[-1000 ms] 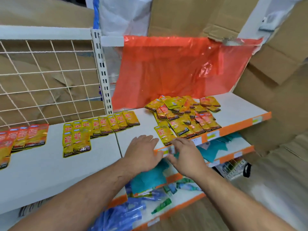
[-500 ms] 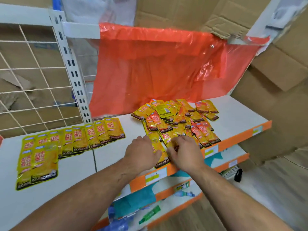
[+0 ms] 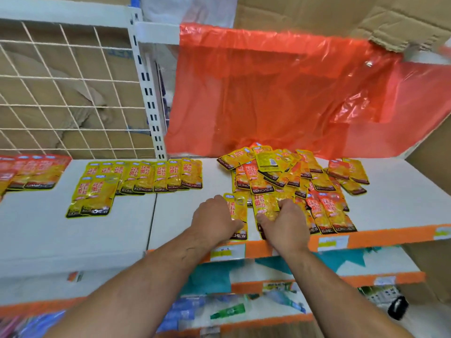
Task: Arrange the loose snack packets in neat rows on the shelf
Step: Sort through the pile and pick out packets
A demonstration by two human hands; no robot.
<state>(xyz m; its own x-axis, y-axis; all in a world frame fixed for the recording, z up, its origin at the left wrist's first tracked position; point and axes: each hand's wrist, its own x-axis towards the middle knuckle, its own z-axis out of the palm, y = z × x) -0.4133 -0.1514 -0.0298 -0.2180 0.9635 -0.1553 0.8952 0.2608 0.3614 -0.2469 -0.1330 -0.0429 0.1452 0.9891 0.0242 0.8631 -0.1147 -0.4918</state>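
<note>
Head view: loose pile of snack packets (image 3: 288,172) on the right half of the white shelf (image 3: 390,206), before an orange plastic sheet (image 3: 268,93); neat row (image 3: 170,174) further left. Left hand (image 3: 214,217) lies on a front packet (image 3: 240,209) near the shelf edge, thumb across it; whether it grips cannot be told. Right hand (image 3: 284,224) pinches the adjacent packet (image 3: 267,207) between thumb and curled fingers.
</note>
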